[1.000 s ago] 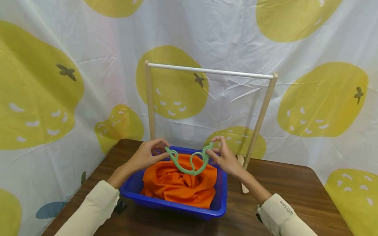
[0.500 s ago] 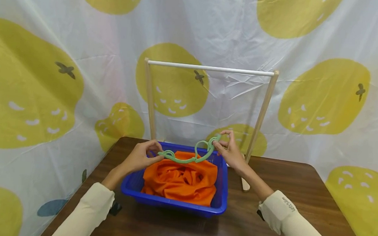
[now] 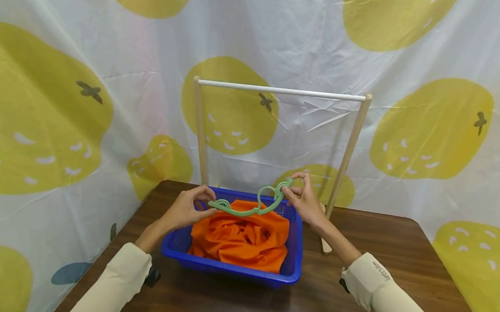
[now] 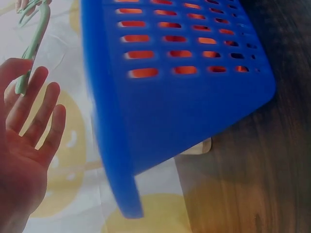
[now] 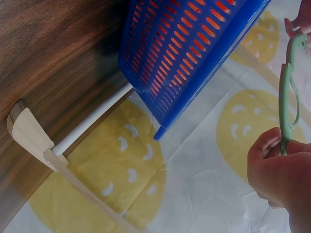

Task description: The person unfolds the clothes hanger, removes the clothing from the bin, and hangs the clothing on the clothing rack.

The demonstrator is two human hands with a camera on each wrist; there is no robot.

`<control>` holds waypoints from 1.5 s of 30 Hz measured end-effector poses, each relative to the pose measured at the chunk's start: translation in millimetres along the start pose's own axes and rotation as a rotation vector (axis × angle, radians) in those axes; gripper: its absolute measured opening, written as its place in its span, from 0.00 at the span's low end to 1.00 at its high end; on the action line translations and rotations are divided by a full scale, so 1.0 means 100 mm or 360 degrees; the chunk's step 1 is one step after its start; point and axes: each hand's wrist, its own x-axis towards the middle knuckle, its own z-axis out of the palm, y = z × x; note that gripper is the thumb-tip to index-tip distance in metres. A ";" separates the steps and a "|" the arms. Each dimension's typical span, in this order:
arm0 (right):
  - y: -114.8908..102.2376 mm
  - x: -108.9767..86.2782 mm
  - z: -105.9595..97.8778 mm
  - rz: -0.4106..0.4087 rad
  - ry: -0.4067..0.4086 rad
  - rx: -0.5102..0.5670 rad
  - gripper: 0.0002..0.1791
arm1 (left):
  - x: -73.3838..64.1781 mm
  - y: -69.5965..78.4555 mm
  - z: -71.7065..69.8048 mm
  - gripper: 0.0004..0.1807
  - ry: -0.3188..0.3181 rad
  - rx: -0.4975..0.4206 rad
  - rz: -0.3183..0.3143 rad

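A green plastic folding clothes hanger is stretched between the two hands, above the basket. My left hand pinches its left end between thumb and fingers; the left wrist view shows the other fingers spread. Higher up, my right hand grips the hanger's right end, so the hanger slants up to the right. Its loop stands up near the middle. Below lies a bunched orange cloth inside the blue plastic basket. In the right wrist view the hanger runs from one hand to the other.
Behind the basket stands a small rack with a white top bar and wooden posts. Its wooden foot rests on the brown table. A fruit-print curtain hangs close behind and at the sides.
My hands have moved apart, the right one rising and the left one shifting left. The hanger has gone from a deep V to a flatter, slanted line. Little moves in the last half second.
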 end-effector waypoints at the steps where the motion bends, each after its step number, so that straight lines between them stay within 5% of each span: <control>1: 0.00 0.00 0.00 0.0001 0.0001 0.0006 0.20 | 0.01 0.00 0.00 0.19 -0.0007 0.0002 0.0009; 7: 0.00 0.01 0.02 0.0006 -0.0005 0.0016 0.21 | 0.08 0.02 0.00 0.28 -0.0078 0.0018 0.0004; 19: 0.01 0.00 0.03 0.0019 -0.0012 0.0016 0.21 | 0.09 0.05 0.03 0.21 -0.0156 -0.0007 -0.0026; 33: 0.06 -0.05 -0.04 -0.0031 -0.0042 0.0101 0.21 | 0.04 0.06 0.00 0.17 -0.0077 -0.0061 -0.0103; 45: 0.09 -0.14 -0.23 -0.0082 -0.0230 -0.0220 0.23 | 0.02 0.00 -0.04 0.17 0.0018 -0.0172 -0.0136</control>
